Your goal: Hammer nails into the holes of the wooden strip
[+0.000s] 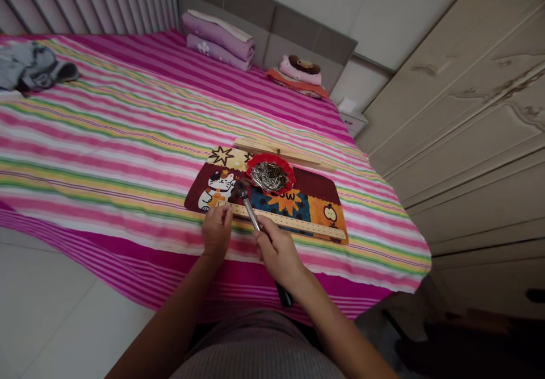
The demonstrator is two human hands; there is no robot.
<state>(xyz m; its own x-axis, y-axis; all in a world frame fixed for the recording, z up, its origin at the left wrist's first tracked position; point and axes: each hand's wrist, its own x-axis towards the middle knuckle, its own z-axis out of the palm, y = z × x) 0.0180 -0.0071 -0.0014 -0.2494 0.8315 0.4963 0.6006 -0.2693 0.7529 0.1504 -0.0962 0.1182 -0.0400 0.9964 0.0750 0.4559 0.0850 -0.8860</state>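
Note:
My right hand (279, 251) is wrapped around a hammer (251, 214). The hammer's dark head hovers above the left part of a printed mat, and its black grip end sticks out below my wrist. Along the mat's near edge lies a pale wooden strip (293, 221) with a row of small dark marks. At the left end of this strip, the fingers of my left hand (216, 231) are pinched together; whatever is between them is too small to make out. A red scalloped bowl (290, 172) full of metal nails (269, 176) stands on the mat behind the hammer head.
The cat-patterned mat (330, 191) rests on a bed with a striped sheet (128, 134). More wooden strips (293, 156) lie behind the bowl. Folded bedding (219, 41) and a smaller folded pile (298, 78) sit by the headboard. Grey cloth (34, 66) lies far left; a wardrobe (460, 140) stands right.

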